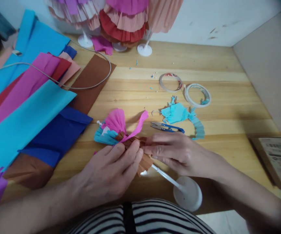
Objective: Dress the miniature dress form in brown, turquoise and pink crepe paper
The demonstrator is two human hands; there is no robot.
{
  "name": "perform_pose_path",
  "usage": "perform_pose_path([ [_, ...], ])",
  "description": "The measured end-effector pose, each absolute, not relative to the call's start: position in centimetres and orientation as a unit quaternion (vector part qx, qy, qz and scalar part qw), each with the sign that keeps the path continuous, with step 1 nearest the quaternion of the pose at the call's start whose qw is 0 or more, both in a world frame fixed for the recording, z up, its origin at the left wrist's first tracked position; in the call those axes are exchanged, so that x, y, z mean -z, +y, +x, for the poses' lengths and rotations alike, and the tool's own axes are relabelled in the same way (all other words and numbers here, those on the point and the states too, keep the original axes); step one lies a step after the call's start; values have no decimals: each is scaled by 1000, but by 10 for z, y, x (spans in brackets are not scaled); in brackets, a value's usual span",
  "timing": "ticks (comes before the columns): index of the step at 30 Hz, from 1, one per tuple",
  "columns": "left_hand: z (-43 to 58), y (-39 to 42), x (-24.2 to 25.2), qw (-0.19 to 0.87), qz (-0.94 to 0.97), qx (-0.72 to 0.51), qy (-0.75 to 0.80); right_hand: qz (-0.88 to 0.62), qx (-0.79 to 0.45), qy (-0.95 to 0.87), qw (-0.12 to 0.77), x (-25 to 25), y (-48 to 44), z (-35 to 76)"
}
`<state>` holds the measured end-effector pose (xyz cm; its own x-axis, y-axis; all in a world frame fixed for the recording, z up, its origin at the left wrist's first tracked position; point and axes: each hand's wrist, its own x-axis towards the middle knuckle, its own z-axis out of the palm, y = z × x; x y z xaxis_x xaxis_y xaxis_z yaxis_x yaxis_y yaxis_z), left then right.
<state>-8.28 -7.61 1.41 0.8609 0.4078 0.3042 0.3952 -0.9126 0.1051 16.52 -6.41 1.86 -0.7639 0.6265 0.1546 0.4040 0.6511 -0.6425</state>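
Observation:
A small figure on a white stand point(187, 194) lies tilted toward the table's front edge, its round base at the lower right. Pink crepe paper point(116, 121), light blue crepe paper point(105, 136) and brown crepe paper point(145, 162) wrap it. My left hand point(114, 167) is closed over the brown paper, fingertips pressing its folds. From the right, my right hand point(175, 152) pinches the brown paper beside the left fingertips. Blue-handled snips point(167, 127) lie just beyond my right hand.
Folded sheets of light blue point(30, 123), dark blue point(62, 130) and brown paper point(93, 81) cover the left. Two tape rolls point(171, 82) and light blue scraps point(176, 112) lie beyond my hands. Ruffled paper dresses point(128, 19) on stands line the back; a box point(279, 161) sits right.

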Motion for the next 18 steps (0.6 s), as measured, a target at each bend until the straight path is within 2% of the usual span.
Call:
perform_pose_path([
  [4, -79, -68, -19, 109, 940, -228, 230, -285, -312, -882, 210, -13, -63, 167],
  [7, -76, -60, -19, 121, 923, -260, 256, -282, -316, -878, 222, -10, -63, 167],
  [11, -73, -54, -14, 126, 932, -213, 264, -301, -325, -858, 259, -8, -64, 164],
  [18, -79, -56, -16, 230, 904, -211, 293, -336, -308, -834, 310, -9, -68, 156],
])
